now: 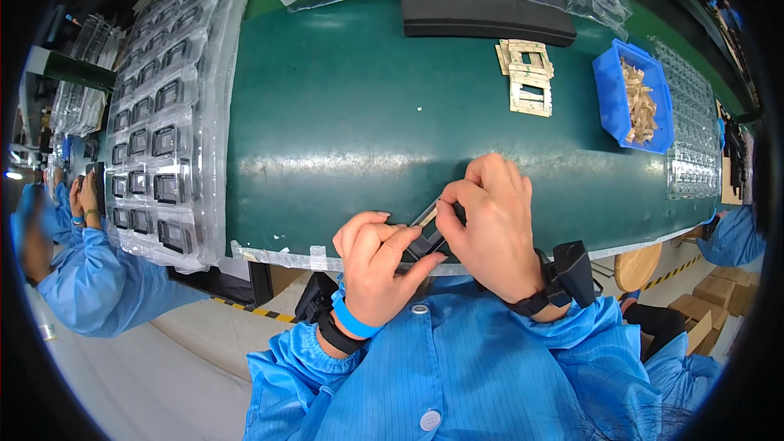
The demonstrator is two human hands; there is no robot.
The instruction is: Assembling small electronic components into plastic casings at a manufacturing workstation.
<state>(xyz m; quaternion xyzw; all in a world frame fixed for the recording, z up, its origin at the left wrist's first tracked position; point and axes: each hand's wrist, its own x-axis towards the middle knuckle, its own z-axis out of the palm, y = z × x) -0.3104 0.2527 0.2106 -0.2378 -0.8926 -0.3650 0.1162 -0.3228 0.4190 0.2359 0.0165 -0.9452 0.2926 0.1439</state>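
Note:
Close to the table's front edge, my two hands meet around a small black plastic frame (427, 243), held tilted. My left hand (374, 260) grips its lower left end between thumb and fingers. The thumb and index finger of my right hand (493, 224) are pinched at its upper right side. A narrow beige strip (430, 216) shows along the frame between the fingertips; whether it is stuck down cannot be made out. My fingers hide much of the frame.
Clear plastic trays (166, 140) of black frames line the left side. At the right stands a blue bin (608, 98) of beige pieces; beige cut-out sheets (531, 96) lie beside it. A black block (486, 20) sits at the back. A co-worker (98, 269) is at far left.

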